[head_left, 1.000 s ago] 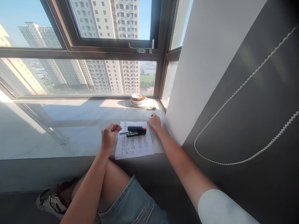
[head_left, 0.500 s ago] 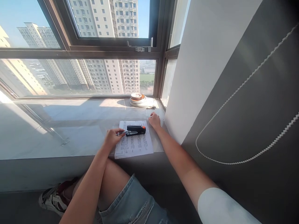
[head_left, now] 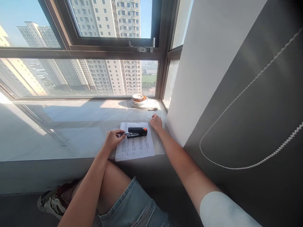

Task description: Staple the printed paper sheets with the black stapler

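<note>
A black stapler (head_left: 140,131) with an orange patch lies on the printed sheets (head_left: 134,148) near the sill's front edge. At its left end a silver metal part sticks out, and my left hand (head_left: 114,138) pinches it between thumb and fingers. My right hand (head_left: 156,122) rests on the sill to the right of the sheets, fingers curled together over a pale flat piece. What those fingers hold is hidden or too small to name. Just beyond them lies a small dark cluster (head_left: 153,109) that I cannot make out.
A stack of round rolls, perhaps tape (head_left: 139,101), stands by the window frame (head_left: 106,55). The white wall (head_left: 203,63) rises close on the right, with a beaded blind chain (head_left: 232,168) hanging over the dark wall. My crossed leg is below the sill (head_left: 78,138).
Hardly anything differs. The view has shifted slightly, and the blind chain hangs a little differently. Both hands keep their places.
</note>
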`<state>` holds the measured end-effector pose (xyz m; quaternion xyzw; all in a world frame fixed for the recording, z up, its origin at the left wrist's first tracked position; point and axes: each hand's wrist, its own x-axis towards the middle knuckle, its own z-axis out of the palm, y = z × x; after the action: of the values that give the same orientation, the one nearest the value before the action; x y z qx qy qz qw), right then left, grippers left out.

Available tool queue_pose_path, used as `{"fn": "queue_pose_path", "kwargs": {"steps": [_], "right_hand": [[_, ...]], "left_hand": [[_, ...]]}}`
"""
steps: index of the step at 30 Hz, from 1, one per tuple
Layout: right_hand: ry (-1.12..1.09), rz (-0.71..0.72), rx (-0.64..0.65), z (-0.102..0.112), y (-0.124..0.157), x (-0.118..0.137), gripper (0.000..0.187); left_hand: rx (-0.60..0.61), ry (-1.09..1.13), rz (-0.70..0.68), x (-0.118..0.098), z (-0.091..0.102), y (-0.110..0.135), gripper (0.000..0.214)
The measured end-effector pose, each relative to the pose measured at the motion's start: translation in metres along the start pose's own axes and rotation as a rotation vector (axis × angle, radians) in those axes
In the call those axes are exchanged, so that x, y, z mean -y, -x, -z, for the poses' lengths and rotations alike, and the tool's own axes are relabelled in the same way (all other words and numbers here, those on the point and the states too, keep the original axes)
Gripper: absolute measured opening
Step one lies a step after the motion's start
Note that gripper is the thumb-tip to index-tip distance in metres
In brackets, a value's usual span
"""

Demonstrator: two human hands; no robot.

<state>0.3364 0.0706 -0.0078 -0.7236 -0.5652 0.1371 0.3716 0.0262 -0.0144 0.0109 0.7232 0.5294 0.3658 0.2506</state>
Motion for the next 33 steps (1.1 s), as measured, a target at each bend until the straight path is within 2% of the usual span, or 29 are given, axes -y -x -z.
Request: {"fn": "queue_pose_path", "kwargs": {"steps": [8,16,25,33], "right_hand": [[0.012,0.012,0.008,0.0019,0.0013,0.0027,0.014],[0.019,0.024,0.002,-0.0017,-0.0017,0.0005,0.013],[0.001,0.025,0.024,0.0030,0.0032,0.0050,0.012],[0.003,0.029,0.027,0.0030,0.0027,0.0056,0.011]], "left_hand": [[0.037,-0.012,-0.002,-0.0006,0.0012,0.0011,0.043],[0.003,-0.006,0.019,0.0023,0.0006,-0.0003,0.054],[0.054,-0.025,0.005,0.0065,0.0001,-0.0005,0.044],[0.024,-0.074,-0.016,-0.0009,0.0025,0.0017,0.040]]}}
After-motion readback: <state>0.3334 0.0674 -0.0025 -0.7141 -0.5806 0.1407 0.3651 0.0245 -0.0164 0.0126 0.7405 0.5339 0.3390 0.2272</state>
